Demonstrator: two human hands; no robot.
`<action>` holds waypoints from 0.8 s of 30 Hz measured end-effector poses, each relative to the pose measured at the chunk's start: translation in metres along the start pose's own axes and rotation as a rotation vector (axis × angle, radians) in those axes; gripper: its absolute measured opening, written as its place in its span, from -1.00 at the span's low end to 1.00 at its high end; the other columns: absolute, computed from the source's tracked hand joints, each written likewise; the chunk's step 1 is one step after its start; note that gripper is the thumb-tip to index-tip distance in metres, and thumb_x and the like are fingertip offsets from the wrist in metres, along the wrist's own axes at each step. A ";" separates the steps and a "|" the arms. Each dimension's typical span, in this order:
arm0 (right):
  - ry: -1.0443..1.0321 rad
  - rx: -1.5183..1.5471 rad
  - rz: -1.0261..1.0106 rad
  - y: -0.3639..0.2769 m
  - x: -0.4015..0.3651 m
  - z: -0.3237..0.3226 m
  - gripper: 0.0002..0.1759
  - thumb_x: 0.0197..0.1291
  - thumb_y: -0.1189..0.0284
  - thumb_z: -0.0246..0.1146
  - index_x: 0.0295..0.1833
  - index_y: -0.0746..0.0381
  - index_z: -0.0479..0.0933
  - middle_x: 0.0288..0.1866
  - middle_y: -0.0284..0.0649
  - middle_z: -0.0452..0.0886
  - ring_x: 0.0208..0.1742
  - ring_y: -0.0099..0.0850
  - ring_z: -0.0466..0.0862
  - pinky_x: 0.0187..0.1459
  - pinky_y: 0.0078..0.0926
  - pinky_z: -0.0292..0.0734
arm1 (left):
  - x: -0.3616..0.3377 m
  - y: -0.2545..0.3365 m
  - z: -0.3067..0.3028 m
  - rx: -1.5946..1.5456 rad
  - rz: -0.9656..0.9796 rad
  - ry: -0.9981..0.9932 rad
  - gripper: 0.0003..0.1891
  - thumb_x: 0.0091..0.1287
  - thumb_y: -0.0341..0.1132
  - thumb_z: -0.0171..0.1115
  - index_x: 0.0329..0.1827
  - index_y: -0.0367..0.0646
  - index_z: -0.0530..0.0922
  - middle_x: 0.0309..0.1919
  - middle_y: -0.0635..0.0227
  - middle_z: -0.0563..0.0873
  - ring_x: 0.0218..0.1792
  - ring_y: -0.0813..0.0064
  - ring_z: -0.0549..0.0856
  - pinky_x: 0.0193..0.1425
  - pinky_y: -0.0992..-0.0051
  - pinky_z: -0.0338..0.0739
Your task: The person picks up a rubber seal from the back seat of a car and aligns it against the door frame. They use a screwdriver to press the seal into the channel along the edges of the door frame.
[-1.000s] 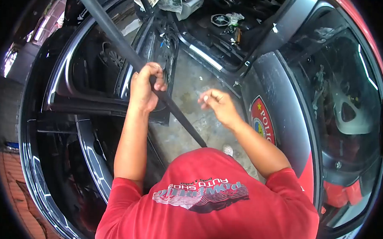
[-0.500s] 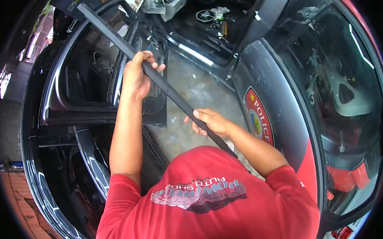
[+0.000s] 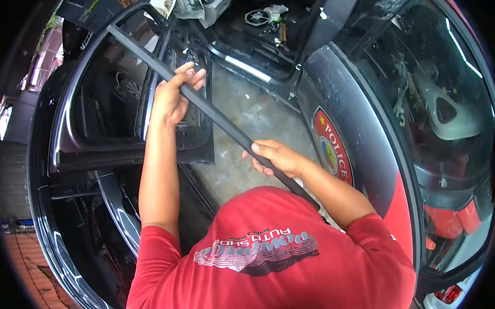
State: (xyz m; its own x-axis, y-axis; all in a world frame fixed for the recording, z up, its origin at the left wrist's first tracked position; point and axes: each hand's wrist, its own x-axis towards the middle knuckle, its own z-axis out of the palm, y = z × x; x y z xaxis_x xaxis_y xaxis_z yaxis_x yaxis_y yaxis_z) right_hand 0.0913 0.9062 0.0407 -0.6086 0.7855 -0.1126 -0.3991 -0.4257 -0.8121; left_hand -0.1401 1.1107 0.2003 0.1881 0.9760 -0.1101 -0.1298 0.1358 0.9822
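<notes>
At 4 o'clock, the shirt (image 3: 271,264) hides one end of the strip (image 3: 221,120). At 6 o'clock, the edge cuts off the shirt. At 12 o'clock, some bits (image 3: 272,30) are too tiny to tell.

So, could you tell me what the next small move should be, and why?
I'd probably curl the left hand more snugly round the dark strip: its fingers look loosely bent, while the right hand has its thumb on top, and a long end sticks out beyond the left.
</notes>
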 end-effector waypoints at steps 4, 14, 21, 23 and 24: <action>0.044 0.052 0.006 -0.010 -0.008 0.003 -0.44 0.79 -0.05 0.02 0.29 0.25 0.60 -0.39 -0.32 0.60 -0.52 -0.63 0.48 -0.42 -0.59 0.42 | -0.010 0.007 -0.024 -0.223 -0.015 -0.226 -0.47 0.59 -0.41 0.29 0.55 -0.43 0.46 0.35 -0.04 0.70 0.50 -0.06 0.66 0.49 0.06 0.69; 0.168 -0.003 -0.088 -0.039 -0.012 -0.012 -0.47 0.78 -0.01 0.06 0.27 0.28 0.57 -0.40 -0.30 0.60 -0.55 -0.63 0.48 -0.46 -0.60 0.42 | -0.068 -0.072 -0.065 0.499 -0.046 0.175 -0.81 0.55 -0.27 0.49 -0.19 -0.20 0.73 -0.48 0.51 0.66 -0.55 0.67 0.60 -0.36 0.56 0.63; 0.161 0.039 -0.082 -0.045 -0.002 -0.016 -0.47 0.77 -0.01 0.07 0.27 0.29 0.57 -0.41 -0.30 0.60 -0.55 -0.65 0.49 -0.48 -0.59 0.41 | -0.090 -0.108 -0.059 0.587 -0.025 0.141 -0.79 0.65 -0.42 0.29 0.17 -0.34 0.78 -0.21 0.22 0.84 -0.29 0.48 0.86 -0.18 0.49 0.74; 0.175 0.010 -0.108 -0.043 0.001 -0.022 -0.43 0.76 -0.05 0.07 0.28 0.30 0.57 -0.41 -0.30 0.60 -0.55 -0.64 0.50 -0.49 -0.57 0.41 | -0.093 -0.105 -0.057 0.580 -0.026 0.061 -0.65 0.62 -0.62 0.10 0.35 -0.37 0.72 0.20 0.07 0.82 0.10 0.38 0.88 0.10 0.48 0.74; 0.153 0.035 -0.102 -0.045 0.003 -0.024 -0.40 0.75 -0.08 0.07 0.28 0.30 0.56 -0.41 -0.31 0.60 -0.55 -0.64 0.51 -0.49 -0.56 0.42 | -0.090 -0.109 -0.064 0.632 -0.022 0.060 -0.69 0.61 -0.61 0.13 0.29 -0.36 0.74 0.14 0.11 0.85 0.05 0.41 0.89 0.06 0.49 0.73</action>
State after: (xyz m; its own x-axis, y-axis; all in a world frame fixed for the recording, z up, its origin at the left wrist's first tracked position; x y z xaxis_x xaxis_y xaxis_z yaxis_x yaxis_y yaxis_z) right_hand 0.1238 0.9387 0.0633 -0.4531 0.8835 -0.1188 -0.4789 -0.3536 -0.8035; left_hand -0.2054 1.0194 0.0932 0.1270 0.9844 -0.1219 0.4766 0.0472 0.8778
